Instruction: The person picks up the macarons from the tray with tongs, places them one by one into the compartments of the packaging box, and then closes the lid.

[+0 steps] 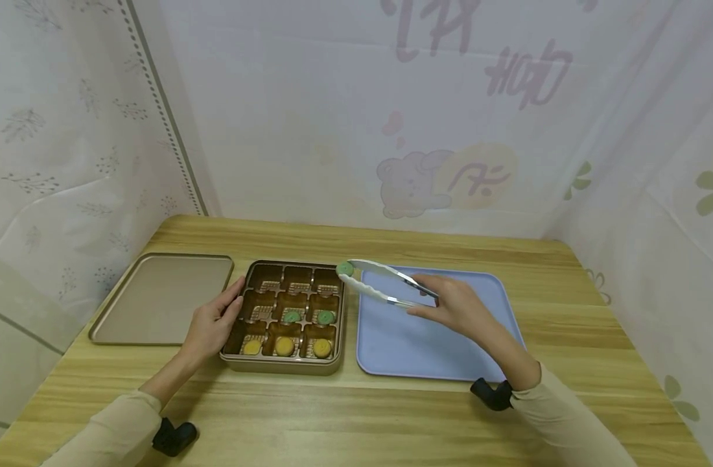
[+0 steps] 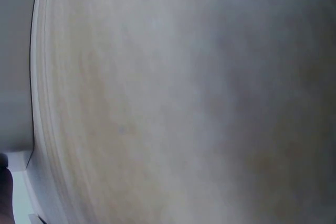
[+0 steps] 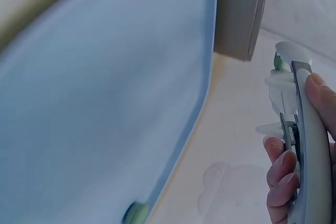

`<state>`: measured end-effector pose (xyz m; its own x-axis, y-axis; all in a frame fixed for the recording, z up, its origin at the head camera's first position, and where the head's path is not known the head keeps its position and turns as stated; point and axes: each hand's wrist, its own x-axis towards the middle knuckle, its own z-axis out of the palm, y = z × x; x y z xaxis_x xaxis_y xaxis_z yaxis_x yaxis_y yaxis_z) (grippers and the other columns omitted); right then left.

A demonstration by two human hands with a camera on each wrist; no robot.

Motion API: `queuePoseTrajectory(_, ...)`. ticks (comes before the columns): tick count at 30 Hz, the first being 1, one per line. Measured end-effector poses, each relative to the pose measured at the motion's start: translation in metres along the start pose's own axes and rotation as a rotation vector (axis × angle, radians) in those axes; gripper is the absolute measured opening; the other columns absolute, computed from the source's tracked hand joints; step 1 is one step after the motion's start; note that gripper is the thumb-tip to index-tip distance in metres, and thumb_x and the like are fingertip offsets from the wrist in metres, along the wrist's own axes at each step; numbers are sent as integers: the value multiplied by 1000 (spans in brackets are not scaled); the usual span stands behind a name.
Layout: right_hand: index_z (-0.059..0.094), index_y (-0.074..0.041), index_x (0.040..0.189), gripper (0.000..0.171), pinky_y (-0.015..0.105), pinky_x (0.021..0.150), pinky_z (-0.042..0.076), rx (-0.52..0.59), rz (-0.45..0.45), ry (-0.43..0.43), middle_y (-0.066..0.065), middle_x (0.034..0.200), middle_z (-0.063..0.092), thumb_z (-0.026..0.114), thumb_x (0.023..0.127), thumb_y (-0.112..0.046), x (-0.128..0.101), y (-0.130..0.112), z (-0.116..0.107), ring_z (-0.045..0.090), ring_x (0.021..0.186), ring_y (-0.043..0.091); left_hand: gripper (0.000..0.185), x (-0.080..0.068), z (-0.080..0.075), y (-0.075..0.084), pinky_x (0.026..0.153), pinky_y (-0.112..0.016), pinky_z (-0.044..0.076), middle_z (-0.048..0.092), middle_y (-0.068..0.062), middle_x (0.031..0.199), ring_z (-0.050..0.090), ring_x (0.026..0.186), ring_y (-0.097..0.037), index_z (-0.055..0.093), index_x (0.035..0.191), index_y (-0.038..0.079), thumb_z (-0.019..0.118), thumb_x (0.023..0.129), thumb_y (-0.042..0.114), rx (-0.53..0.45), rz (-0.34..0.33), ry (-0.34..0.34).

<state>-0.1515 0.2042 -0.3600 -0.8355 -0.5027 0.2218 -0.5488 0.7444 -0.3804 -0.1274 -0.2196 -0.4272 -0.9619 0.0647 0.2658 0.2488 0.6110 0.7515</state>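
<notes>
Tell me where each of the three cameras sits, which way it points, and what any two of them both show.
Head: worn high, looking forward and down at the wooden table, the divided box and blue tray; both hands and sleeves show, left hand at the box, right hand gripping tongs.
Left wrist: pressed close to a blurred pale surface; only a dark sliver of body at the lower left edge.
Right wrist: looks along the tongs over the blue tray; fingers show.
Shared: head and right wrist both show tongs, tray and green piece.
</notes>
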Motion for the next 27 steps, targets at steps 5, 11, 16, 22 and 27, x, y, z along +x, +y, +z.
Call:
queuePoseTrajectory(5,66,-5,122,52,21,56,41,-24,-17,-31,0,80,67,78,82,-36,13,-8,5,48,62,6,45,0,1,-1,91,10,21,44,-24,148,42,134,-45,42,146,-2,44,105,16,-6,-3,-6)
queuePoseTrajectory(11,65,-1,124,55,28,62,48,-38,-11,-70,11,98,74,78,82,-34,22,-14,8,58,71,12,45,0,0,-1,91,10,20,43,-24,149,41,134,-46,42,147,-1,44,106,18,-2,-10,-13)
queuePoseTrajectory(16,64,-2,126,57,27,60,47,-55,4,-114,13,102,74,78,82,-35,27,-18,8,59,70,13,45,0,0,0,91,10,21,43,-25,149,41,134,-46,41,146,-2,44,106,17,-16,-3,-14)
queuePoseTrajectory(22,64,-2,125,56,22,55,42,-50,7,-134,7,91,73,78,83,-34,31,-22,8,57,67,10,45,0,0,-1,91,9,22,43,-25,149,41,133,-46,41,147,-2,43,106,16,-14,3,-9)
queuePoseTrajectory(27,64,-2,125,56,22,54,43,-58,4,-138,8,91,73,78,82,-35,33,-23,6,57,66,11,45,0,0,-2,91,10,21,43,-25,149,41,134,-46,41,147,-2,43,106,17,-10,6,-13)
